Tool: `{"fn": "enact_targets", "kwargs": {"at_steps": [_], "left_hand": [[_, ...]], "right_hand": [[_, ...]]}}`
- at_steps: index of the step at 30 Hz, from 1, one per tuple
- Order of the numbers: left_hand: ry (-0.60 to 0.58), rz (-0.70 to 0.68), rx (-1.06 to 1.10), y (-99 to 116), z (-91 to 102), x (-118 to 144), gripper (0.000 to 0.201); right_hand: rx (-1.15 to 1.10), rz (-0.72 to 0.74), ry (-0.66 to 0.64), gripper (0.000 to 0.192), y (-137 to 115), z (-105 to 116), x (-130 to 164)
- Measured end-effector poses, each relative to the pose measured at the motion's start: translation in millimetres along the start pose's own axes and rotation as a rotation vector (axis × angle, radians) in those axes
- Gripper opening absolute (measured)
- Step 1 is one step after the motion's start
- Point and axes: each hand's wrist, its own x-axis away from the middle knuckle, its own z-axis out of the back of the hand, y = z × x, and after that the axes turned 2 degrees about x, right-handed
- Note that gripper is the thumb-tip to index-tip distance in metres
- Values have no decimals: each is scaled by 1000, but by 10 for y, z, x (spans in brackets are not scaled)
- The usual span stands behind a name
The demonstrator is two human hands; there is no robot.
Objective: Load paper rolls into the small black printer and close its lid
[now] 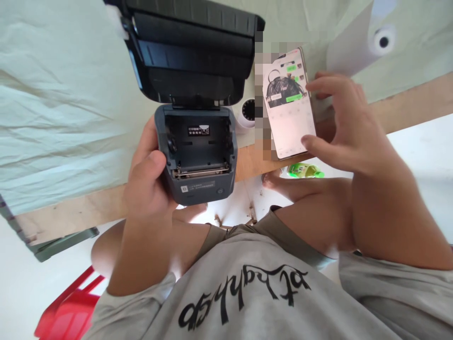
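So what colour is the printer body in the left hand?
Dark grey printer, lid open, in the left hand; head view.

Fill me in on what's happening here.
A person holds a small dark label printer in the left hand, its lid swung open and the paper bay empty. The right hand holds a phone upright with a chat on its screen. A roll of white paper lies on the pale cloth behind, and a green packet sits lower down.

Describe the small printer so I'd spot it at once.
Start at the pale green cloth on the wooden table. The printer is the dark grey box in the left hand, lid flipped open, paper bay empty. Unlike the phone in the right hand, it has no screen.
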Motion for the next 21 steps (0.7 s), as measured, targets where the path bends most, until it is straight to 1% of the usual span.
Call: {"fn": "enact_targets", "kwargs": {"at_steps": [2, 3, 6, 9, 13, 17, 19, 21], "left_hand": [[-48, -23, -4, 1, 9, -5, 43], [-74, -39, 3, 1, 11, -7, 43], [-91, -44, 35, 3, 6, -6, 40], [-78, -15, 32, 3, -7, 2, 37], [-36, -27, 16, 9, -22, 16, 38], [-33, 24, 9, 29, -32, 30, 37], [-40, 38, 9, 36, -33, 32, 37], [-38, 32, 11, 35, -29, 31, 35]], "right_hand": [[21, 21, -56, 72, 1, 21, 18], [30, 22, -64, 72, 6, 26, 26], [35, 18, -69, 70, 24, 32, 43], [20, 22, -72, 71, 30, 33, 51], [26, 28, -67, 70, 28, 29, 55], [36, -3, -66, 71, 14, 17, 50], [40, -50, -54, 67, -6, 7, 42], [57, -99, -10, 58, -26, -5, 31]]}}
